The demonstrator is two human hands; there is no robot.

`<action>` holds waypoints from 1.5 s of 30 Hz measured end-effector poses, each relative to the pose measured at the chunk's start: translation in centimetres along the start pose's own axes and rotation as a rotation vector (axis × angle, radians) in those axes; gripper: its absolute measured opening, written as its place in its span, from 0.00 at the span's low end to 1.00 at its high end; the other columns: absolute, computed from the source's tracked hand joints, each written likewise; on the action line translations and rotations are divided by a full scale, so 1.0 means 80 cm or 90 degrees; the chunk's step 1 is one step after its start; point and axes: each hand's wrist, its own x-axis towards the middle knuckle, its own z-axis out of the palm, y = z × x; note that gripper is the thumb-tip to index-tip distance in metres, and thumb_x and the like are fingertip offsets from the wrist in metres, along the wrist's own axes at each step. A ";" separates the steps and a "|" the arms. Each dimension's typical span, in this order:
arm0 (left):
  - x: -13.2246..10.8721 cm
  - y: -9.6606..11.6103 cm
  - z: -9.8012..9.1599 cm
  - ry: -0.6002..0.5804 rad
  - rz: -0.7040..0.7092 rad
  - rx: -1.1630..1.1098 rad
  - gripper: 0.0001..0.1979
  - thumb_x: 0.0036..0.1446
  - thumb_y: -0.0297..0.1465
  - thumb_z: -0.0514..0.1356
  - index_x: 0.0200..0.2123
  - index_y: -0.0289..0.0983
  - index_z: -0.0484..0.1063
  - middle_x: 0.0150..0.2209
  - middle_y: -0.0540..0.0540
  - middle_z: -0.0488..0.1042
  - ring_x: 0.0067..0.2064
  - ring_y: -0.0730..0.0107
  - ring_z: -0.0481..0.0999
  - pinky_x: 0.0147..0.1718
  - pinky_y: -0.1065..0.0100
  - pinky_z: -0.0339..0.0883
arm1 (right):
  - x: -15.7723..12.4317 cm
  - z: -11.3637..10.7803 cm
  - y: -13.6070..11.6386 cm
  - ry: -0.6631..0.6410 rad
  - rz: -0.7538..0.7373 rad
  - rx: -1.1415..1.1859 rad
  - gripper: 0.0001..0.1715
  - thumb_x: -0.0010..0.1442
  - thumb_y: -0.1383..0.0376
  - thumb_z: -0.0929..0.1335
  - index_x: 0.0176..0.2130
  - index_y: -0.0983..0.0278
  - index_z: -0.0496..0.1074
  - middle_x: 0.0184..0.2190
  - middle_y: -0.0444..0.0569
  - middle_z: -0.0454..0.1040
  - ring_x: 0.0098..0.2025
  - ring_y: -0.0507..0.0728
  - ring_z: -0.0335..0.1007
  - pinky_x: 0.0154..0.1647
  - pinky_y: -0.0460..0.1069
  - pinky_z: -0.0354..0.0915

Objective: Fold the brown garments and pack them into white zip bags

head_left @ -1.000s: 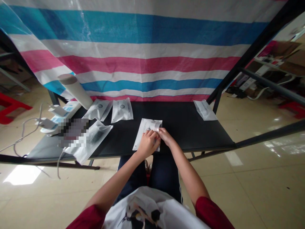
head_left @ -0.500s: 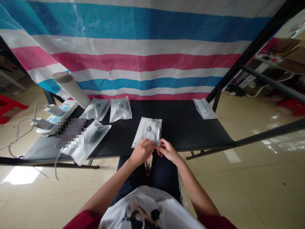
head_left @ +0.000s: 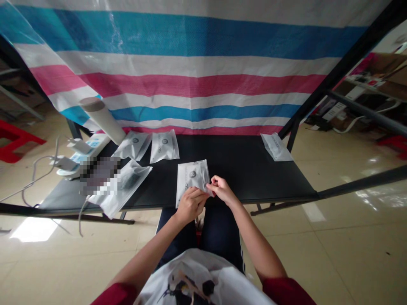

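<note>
Cables (head_left: 32, 178) and white boxes (head_left: 68, 163) lie at the left end of the table (head_left: 254, 169), beside a tilted tube (head_left: 101, 118). Next to them is a clear bag (head_left: 127, 186), and behind it two pouches (head_left: 163, 145) lie flat, I think put aside so the middle is free for my hands. In the middle, at the near edge, is the pouch (head_left: 190, 176) I handle. My left hand (head_left: 190, 205) is closed on its near edge, and my right hand (head_left: 222, 190) pinches its right corner between thumb and fingers. Two holds, it seems, keep the thin film from sliding. At the far right corner a lone pouch (head_left: 276, 147) lies apart. The table is black and matte. A striped tarp (head_left: 203, 63) hangs behind it, the floor (head_left: 333, 245) is glossy tile, and racks (head_left: 365, 106) stand at the right.
</note>
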 end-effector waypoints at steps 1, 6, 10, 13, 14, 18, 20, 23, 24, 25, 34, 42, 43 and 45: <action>-0.001 0.001 -0.003 0.008 0.001 -0.006 0.09 0.61 0.24 0.57 0.38 0.37 0.78 0.34 0.46 0.78 0.34 0.68 0.72 0.34 0.66 0.67 | 0.004 0.002 -0.001 0.001 -0.007 -0.004 0.21 0.48 0.55 0.71 0.28 0.59 0.55 0.15 0.33 0.60 0.16 0.48 0.55 0.18 0.43 0.53; -0.008 0.024 -0.011 0.020 -0.009 -0.044 0.09 0.62 0.23 0.58 0.38 0.37 0.78 0.33 0.47 0.78 0.33 0.70 0.72 0.34 0.67 0.68 | 0.044 0.001 -0.004 0.033 -0.019 0.002 0.23 0.45 0.54 0.72 0.27 0.59 0.54 0.17 0.33 0.58 0.18 0.47 0.54 0.20 0.44 0.55; -0.016 0.052 -0.008 0.008 -0.038 -0.051 0.09 0.63 0.25 0.57 0.36 0.38 0.78 0.32 0.47 0.78 0.33 0.71 0.73 0.33 0.67 0.68 | 0.092 -0.010 -0.003 0.108 -0.020 -0.040 0.22 0.44 0.55 0.72 0.27 0.59 0.56 0.17 0.33 0.57 0.19 0.48 0.54 0.21 0.43 0.54; -0.015 0.061 -0.002 -0.021 -0.066 -0.030 0.09 0.64 0.26 0.57 0.37 0.39 0.78 0.33 0.47 0.79 0.34 0.69 0.73 0.34 0.65 0.67 | 0.118 -0.023 -0.005 0.143 -0.008 -0.126 0.18 0.48 0.57 0.71 0.31 0.60 0.59 0.18 0.35 0.63 0.20 0.50 0.59 0.23 0.45 0.56; -0.013 0.061 -0.001 -0.033 -0.077 -0.021 0.09 0.64 0.27 0.56 0.38 0.39 0.78 0.34 0.48 0.79 0.36 0.68 0.74 0.36 0.64 0.67 | 0.122 -0.027 -0.008 0.146 -0.010 -0.171 0.16 0.50 0.57 0.70 0.33 0.60 0.61 0.20 0.37 0.66 0.21 0.51 0.62 0.25 0.45 0.58; -0.007 0.055 -0.001 -0.066 -0.114 -0.008 0.09 0.64 0.28 0.56 0.40 0.40 0.78 0.41 0.46 0.79 0.45 0.63 0.74 0.44 0.58 0.68 | 0.105 -0.027 -0.036 0.272 -0.108 -0.427 0.16 0.58 0.55 0.68 0.42 0.63 0.67 0.33 0.48 0.76 0.36 0.57 0.73 0.38 0.50 0.65; -0.008 0.054 -0.002 -0.078 -0.126 -0.033 0.09 0.64 0.29 0.56 0.40 0.39 0.77 0.40 0.45 0.79 0.44 0.63 0.75 0.44 0.59 0.68 | 0.077 -0.012 -0.053 0.317 -0.186 -0.522 0.20 0.62 0.53 0.66 0.47 0.64 0.68 0.40 0.52 0.76 0.43 0.59 0.72 0.44 0.51 0.65; -0.014 0.060 0.003 -0.149 -0.113 -0.100 0.09 0.63 0.29 0.55 0.37 0.37 0.77 0.34 0.45 0.79 0.36 0.67 0.76 0.38 0.64 0.68 | 0.025 0.029 -0.066 0.127 -0.269 -0.588 0.22 0.68 0.51 0.60 0.51 0.60 0.71 0.44 0.50 0.76 0.46 0.57 0.72 0.47 0.50 0.65; -0.017 0.063 0.006 -0.190 -0.096 -0.123 0.09 0.62 0.28 0.55 0.37 0.37 0.77 0.33 0.46 0.79 0.35 0.68 0.76 0.37 0.65 0.68 | 0.008 0.044 -0.066 0.067 -0.287 -0.623 0.22 0.68 0.51 0.60 0.51 0.58 0.72 0.46 0.50 0.76 0.48 0.58 0.71 0.49 0.51 0.65; -0.019 0.068 0.010 -0.234 -0.075 -0.145 0.09 0.61 0.27 0.56 0.37 0.37 0.77 0.33 0.46 0.79 0.34 0.68 0.77 0.37 0.66 0.68 | -0.006 0.057 -0.063 0.023 -0.292 -0.665 0.23 0.67 0.50 0.61 0.51 0.58 0.74 0.49 0.50 0.75 0.50 0.59 0.69 0.51 0.52 0.64; -0.057 0.089 0.026 -0.455 -0.053 -0.190 0.06 0.58 0.29 0.60 0.36 0.40 0.77 0.32 0.51 0.79 0.34 0.71 0.77 0.36 0.69 0.66 | 0.005 0.012 -0.010 0.135 -0.236 -0.864 0.25 0.65 0.60 0.63 0.60 0.55 0.67 0.67 0.48 0.59 0.66 0.66 0.53 0.60 0.62 0.60; -0.084 0.077 0.003 -0.419 -0.139 -0.196 0.07 0.59 0.27 0.58 0.36 0.40 0.78 0.34 0.51 0.81 0.35 0.71 0.78 0.39 0.70 0.67 | 0.118 -0.208 -0.022 0.344 -0.086 -0.896 0.27 0.65 0.67 0.59 0.62 0.68 0.65 0.69 0.58 0.54 0.70 0.70 0.47 0.64 0.63 0.57; -0.083 0.075 -0.001 -0.403 -0.144 -0.195 0.08 0.59 0.27 0.58 0.36 0.40 0.78 0.33 0.50 0.80 0.35 0.71 0.78 0.39 0.70 0.67 | 0.125 -0.225 -0.024 0.329 -0.089 -0.889 0.27 0.65 0.67 0.60 0.61 0.68 0.66 0.69 0.57 0.54 0.70 0.70 0.47 0.64 0.62 0.57; -0.077 0.068 -0.015 -0.362 -0.153 -0.189 0.08 0.60 0.27 0.57 0.35 0.40 0.77 0.32 0.49 0.80 0.34 0.70 0.77 0.38 0.69 0.68 | 0.130 -0.244 -0.024 0.304 -0.104 -0.871 0.27 0.64 0.67 0.60 0.61 0.69 0.66 0.68 0.58 0.54 0.70 0.70 0.46 0.66 0.62 0.56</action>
